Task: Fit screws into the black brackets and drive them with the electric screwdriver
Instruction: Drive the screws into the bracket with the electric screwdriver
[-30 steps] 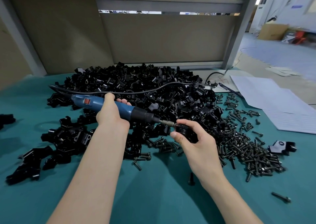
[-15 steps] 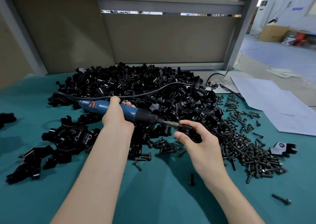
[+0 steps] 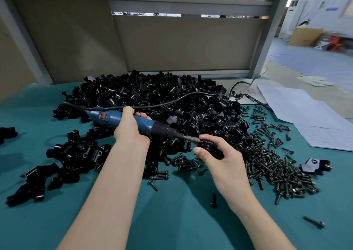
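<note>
My left hand grips the blue electric screwdriver round its barrel, tip pointing right. The metal bit meets a black bracket that my right hand holds between thumb and fingers above the green table. The screw at the bit's tip is hidden by the bracket. A big heap of black brackets lies behind both hands. Loose dark screws are spread on the table to the right.
A smaller group of brackets lies at the left. The screwdriver's black cable runs over the heap to the right. White paper sheets lie at the far right, a single bracket below them. Stray screws lie near my right forearm.
Both hands, with screwdriver and bracket, have drifted slightly right and a little farther from me. The grips are the same.
</note>
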`<action>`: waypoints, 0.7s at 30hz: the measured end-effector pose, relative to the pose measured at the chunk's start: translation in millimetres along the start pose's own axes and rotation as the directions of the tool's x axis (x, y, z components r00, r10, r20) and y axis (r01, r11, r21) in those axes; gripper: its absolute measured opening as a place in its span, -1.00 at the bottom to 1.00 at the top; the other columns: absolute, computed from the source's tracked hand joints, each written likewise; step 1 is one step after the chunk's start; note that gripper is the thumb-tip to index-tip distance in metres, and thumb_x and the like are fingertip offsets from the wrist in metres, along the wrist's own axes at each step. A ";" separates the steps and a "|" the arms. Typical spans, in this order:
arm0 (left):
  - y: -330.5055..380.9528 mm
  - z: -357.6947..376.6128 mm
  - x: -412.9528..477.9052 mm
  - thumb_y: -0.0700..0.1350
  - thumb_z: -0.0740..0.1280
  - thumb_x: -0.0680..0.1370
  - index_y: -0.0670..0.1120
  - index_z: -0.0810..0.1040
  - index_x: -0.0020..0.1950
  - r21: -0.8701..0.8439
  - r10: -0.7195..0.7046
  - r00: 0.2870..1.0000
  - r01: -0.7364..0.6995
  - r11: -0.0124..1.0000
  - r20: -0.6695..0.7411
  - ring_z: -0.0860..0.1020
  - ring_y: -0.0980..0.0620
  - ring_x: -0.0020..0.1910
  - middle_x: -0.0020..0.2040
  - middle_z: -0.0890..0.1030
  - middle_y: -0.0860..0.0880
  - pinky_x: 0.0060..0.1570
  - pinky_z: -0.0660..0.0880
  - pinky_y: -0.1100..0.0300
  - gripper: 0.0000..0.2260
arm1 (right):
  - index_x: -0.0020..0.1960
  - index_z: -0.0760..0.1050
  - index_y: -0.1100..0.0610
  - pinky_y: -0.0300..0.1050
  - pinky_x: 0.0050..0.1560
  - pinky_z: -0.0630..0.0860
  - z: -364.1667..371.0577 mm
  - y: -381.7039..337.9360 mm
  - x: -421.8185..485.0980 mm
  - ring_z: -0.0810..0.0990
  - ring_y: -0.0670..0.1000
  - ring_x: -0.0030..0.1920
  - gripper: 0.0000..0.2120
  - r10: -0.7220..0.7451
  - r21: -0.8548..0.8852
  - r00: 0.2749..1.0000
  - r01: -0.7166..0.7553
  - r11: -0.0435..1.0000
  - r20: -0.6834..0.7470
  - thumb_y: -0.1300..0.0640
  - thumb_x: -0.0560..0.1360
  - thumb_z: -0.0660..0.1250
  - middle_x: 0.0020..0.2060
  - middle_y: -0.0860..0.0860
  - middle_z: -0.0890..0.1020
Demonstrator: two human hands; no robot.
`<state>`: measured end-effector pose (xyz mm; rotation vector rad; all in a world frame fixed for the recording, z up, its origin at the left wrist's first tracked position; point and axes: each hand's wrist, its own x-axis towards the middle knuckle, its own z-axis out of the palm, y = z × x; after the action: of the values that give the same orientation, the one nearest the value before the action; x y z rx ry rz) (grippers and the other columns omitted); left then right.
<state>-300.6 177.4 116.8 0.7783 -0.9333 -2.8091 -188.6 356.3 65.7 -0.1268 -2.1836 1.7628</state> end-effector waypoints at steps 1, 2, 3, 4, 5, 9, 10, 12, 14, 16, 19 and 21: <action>-0.3 0.1 0.3 -0.21 0.35 0.56 -0.15 0.45 -0.07 0.000 -0.002 1.000 0.002 1.000 -0.003 0.52 0.08 -0.42 -0.29 0.52 -0.01 -0.35 0.59 0.21 -0.92 | 0.01 0.59 -0.40 -0.46 -0.33 0.38 0.0 0.2 0.2 0.37 -0.15 -0.35 -0.76 0.004 0.003 1.000 -0.004 1.000 -0.001 -0.07 0.47 0.53 -0.12 0.01 0.64; -0.4 0.3 0.4 -0.22 0.35 0.56 -0.15 0.45 -0.07 0.002 -0.003 1.000 0.003 1.000 -0.005 0.52 0.08 -0.42 -0.30 0.52 -0.01 -0.36 0.58 0.21 -0.92 | 0.00 0.60 -0.40 -0.47 -0.33 0.38 0.0 0.3 0.2 0.36 -0.16 -0.35 -0.76 0.008 0.006 1.000 -0.008 1.000 -0.004 -0.08 0.47 0.54 -0.15 0.00 0.65; -0.5 0.4 0.5 -0.22 0.35 0.56 -0.15 0.45 -0.07 0.003 -0.002 1.000 0.002 1.000 -0.007 0.52 0.08 -0.43 -0.30 0.52 -0.01 -0.36 0.58 0.22 -0.92 | 0.00 0.60 -0.40 -0.47 -0.33 0.38 0.1 0.1 0.5 0.36 -0.17 -0.36 -0.76 0.011 0.010 1.000 -0.011 1.000 -0.007 -0.08 0.47 0.54 -0.21 -0.04 0.67; -0.7 0.7 0.2 -0.21 0.35 0.56 -0.15 0.45 -0.08 0.002 0.000 1.000 0.000 1.000 -0.008 0.52 0.08 -0.44 -0.30 0.52 -0.01 -0.37 0.58 0.22 -0.92 | -0.01 0.60 -0.40 -0.47 -0.34 0.38 0.2 -0.2 0.3 0.36 -0.17 -0.36 -0.76 0.015 0.011 1.000 -0.014 1.000 -0.008 -0.07 0.46 0.54 -0.27 -0.08 0.66; -0.9 0.7 0.1 -0.21 0.35 0.56 -0.15 0.45 -0.09 0.002 0.002 1.000 -0.002 1.000 -0.010 0.52 0.08 -0.44 -0.31 0.52 -0.01 -0.37 0.58 0.22 -0.91 | -0.01 0.60 -0.40 -0.47 -0.34 0.38 0.1 -0.3 0.2 0.37 -0.17 -0.37 -0.76 0.016 0.010 1.000 -0.016 1.000 -0.007 -0.07 0.46 0.54 -0.29 -0.08 0.64; -1.1 0.1 -0.6 -0.21 0.35 0.56 -0.15 0.45 -0.10 0.006 0.010 1.000 -0.010 1.000 -0.010 0.52 0.08 -0.44 -0.30 0.52 -0.01 -0.38 0.57 0.22 -0.91 | -0.01 0.59 -0.41 -0.44 -0.35 0.39 0.3 -2.4 -0.9 0.37 -0.11 -0.38 -0.75 0.011 0.005 1.000 -0.011 1.000 0.003 -0.06 0.47 0.54 -0.15 -0.06 0.66; -1.2 -0.1 -0.7 -0.21 0.35 0.56 -0.15 0.45 -0.10 0.006 0.011 1.000 -0.011 1.000 -0.013 0.53 0.08 -0.44 -0.30 0.52 -0.02 -0.38 0.57 0.21 -0.91 | -0.02 0.59 -0.42 -0.43 -0.31 0.42 0.6 -3.2 -0.9 0.38 -0.05 -0.34 -0.74 0.011 0.002 1.000 -0.011 1.000 0.004 -0.05 0.47 0.54 -0.09 -0.10 0.64; -1.8 -0.1 -0.7 -0.22 0.35 0.56 -0.15 0.45 -0.10 0.006 0.007 1.000 -0.007 1.000 -0.019 0.53 0.08 -0.42 -0.29 0.53 -0.02 -0.37 0.57 0.21 -0.91 | 0.00 0.58 -0.42 -0.48 -0.27 0.42 0.5 -4.4 -1.0 0.47 -0.08 -0.15 -0.73 0.008 -0.009 1.000 -0.008 1.000 0.005 -0.04 0.48 0.53 -0.06 -0.26 0.62; -2.3 0.0 -0.9 -0.22 0.35 0.55 -0.16 0.46 -0.10 0.004 0.005 1.000 -0.005 1.000 -0.017 0.53 0.08 -0.40 -0.28 0.53 -0.02 -0.36 0.58 0.21 -0.91 | 0.00 0.60 -0.40 -0.58 -0.25 0.38 0.9 -5.4 -0.8 0.49 -0.15 -0.08 -0.74 0.019 -0.007 1.000 -0.018 1.000 0.009 -0.04 0.47 0.54 -0.08 -0.27 0.64; -2.5 0.2 -0.9 -0.22 0.35 0.55 -0.16 0.46 -0.09 0.008 0.002 1.000 -0.002 1.000 -0.015 0.53 0.08 -0.40 -0.27 0.53 -0.02 -0.37 0.57 0.21 -0.91 | -0.01 0.61 -0.40 -0.61 -0.21 0.37 0.9 -5.0 -0.2 0.50 -0.21 -0.05 -0.75 0.030 -0.005 1.000 -0.030 1.000 0.001 -0.05 0.47 0.54 -0.14 -0.13 0.68; -2.5 0.5 -1.1 -0.22 0.35 0.55 -0.15 0.45 -0.10 0.003 -0.005 1.000 0.005 1.000 -0.009 0.52 0.08 -0.41 -0.28 0.52 -0.02 -0.39 0.56 0.22 -0.91 | 0.00 0.63 -0.37 -0.63 -0.15 0.32 1.5 -4.9 1.0 0.48 -0.52 -0.06 -0.78 0.036 -0.016 0.999 -0.036 0.999 -0.009 -0.06 0.46 0.55 -0.07 -0.27 0.67; -2.6 0.8 -1.5 -0.22 0.35 0.55 -0.16 0.45 -0.09 -0.003 -0.007 1.000 0.007 1.000 -0.011 0.52 0.08 -0.41 -0.28 0.52 -0.02 -0.39 0.56 0.22 -0.91 | -0.02 0.63 -0.35 -0.64 -0.15 0.32 1.6 -3.9 1.3 0.47 -0.54 -0.06 -0.79 0.039 -0.015 0.999 -0.039 0.999 -0.009 -0.05 0.46 0.55 -0.10 -0.29 0.68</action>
<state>-299.5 180.4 116.5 0.7969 -0.9272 -2.8083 -189.8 354.2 69.4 -0.1816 -2.2027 1.7633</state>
